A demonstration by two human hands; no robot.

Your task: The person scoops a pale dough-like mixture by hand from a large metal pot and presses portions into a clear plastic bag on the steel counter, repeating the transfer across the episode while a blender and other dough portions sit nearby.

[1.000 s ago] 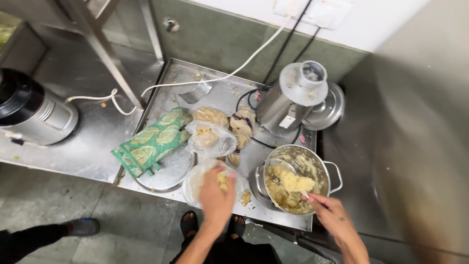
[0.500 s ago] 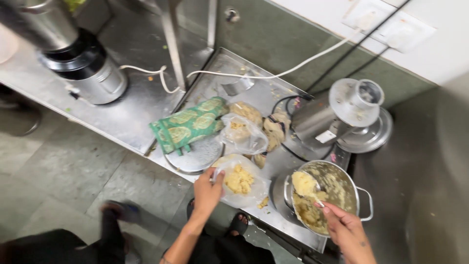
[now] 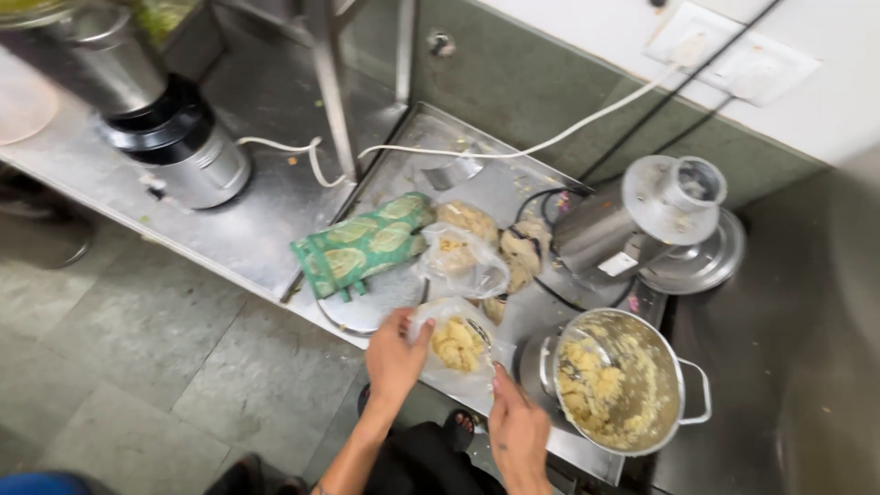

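1. Steel everywhere: a metal desk (image 3: 275,229) runs along a green-and-white wall, with grey floor tiles below it, seen from overhead.
2. Down at the near edge, the left hand (image 3: 396,357) has its fingers closed on the rim of a clear plastic bag (image 3: 456,344), pinching the left side of its mouth.
3. Inside that bag sits a pale yellow lump of dough-like mix, bunched at the middle.
4. The right hand (image 3: 518,429) comes in from the other side, fingers curled at the bag's lower right edge; whether they actually grip the plastic, I cannot tell.
5. Just right of the bag stands a steel pot (image 3: 623,380) with side handles, holding the same yellow crumbly mix, smeared up its wall.
6. Behind the bag lies a second plastic bag (image 3: 460,261), knotted and holding a smaller yellow portion, with loose dough lumps (image 3: 524,252) beside it.
7. A green patterned cloth (image 3: 362,243) lies left of those, partly over a round steel plate.
8. Far right, a mixer jar (image 3: 674,197) rests tilted on its side.
9. Far left, a steel grinder (image 3: 174,147) stands well apart.
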